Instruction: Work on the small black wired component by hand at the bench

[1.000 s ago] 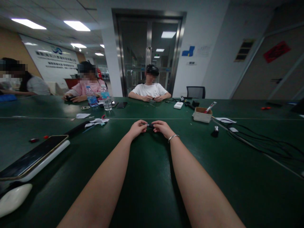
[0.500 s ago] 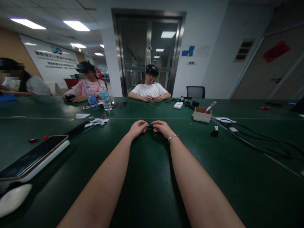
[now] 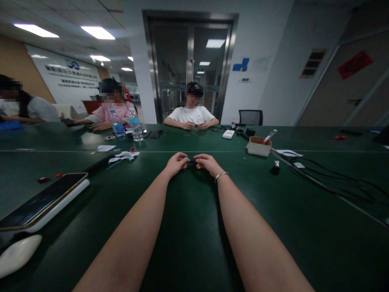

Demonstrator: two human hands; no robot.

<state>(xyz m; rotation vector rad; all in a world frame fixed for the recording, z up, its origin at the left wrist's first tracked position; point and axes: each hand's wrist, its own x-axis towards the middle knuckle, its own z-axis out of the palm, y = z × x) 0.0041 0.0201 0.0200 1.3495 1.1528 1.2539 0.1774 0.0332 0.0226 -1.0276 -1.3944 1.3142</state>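
Note:
Both my hands are stretched out over the green table (image 3: 191, 227), close together near its middle seam. Between their fingertips is a small dark object (image 3: 191, 161) with a greyish end on the left; its kind is too small to make out. My left hand (image 3: 177, 163) pinches the greyish left end between thumb and fingers. The dark right end is pinched by my right hand (image 3: 207, 163), which has a silver bangle (image 3: 221, 176) on its wrist. My fingers cover part of the object.
Left of my arms lie a phone (image 3: 45, 198) on a white block, a white mouse-shaped thing (image 3: 20, 255) and crumpled paper (image 3: 123, 156). Rightward are a small box (image 3: 259, 147), a black-and-silver piece (image 3: 275, 167) and cables (image 3: 331, 174). Water bottles (image 3: 135, 125) and seated people (image 3: 191, 113) are across the table.
My hands and the small dark object hold nearly the same position. Across the table, the person in pink has moved an arm leftward with a dark object.

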